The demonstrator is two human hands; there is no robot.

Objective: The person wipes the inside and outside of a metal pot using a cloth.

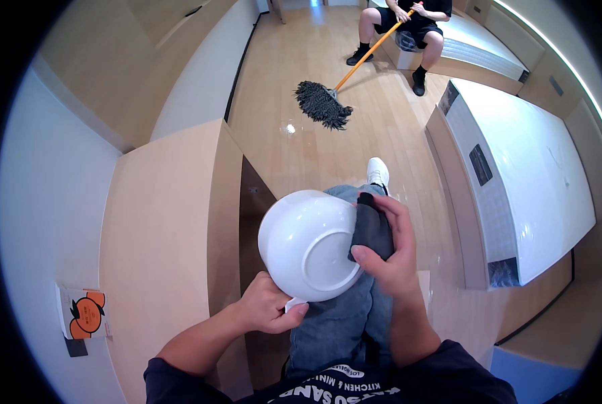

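Left hand (271, 306) clenched on handle (294, 304), probably surest hold; white bowl (301, 225) just beyond (looks slick, stiff, breakable); right hand (395, 252) grasping dark cloth (373, 232) against it.

From here I see a white bowl (291, 229) and a dark grey cloth (373, 230) — blue jeans (338, 337), a navy shirt (442, 377) with white print (349, 372) — and an orange mop handle (370, 55) with charcoal strands (321, 106).

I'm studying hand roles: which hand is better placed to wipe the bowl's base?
Likely the right hand: it holds the dark cloth against the bowl, beside its base; the left hand grips the handle.
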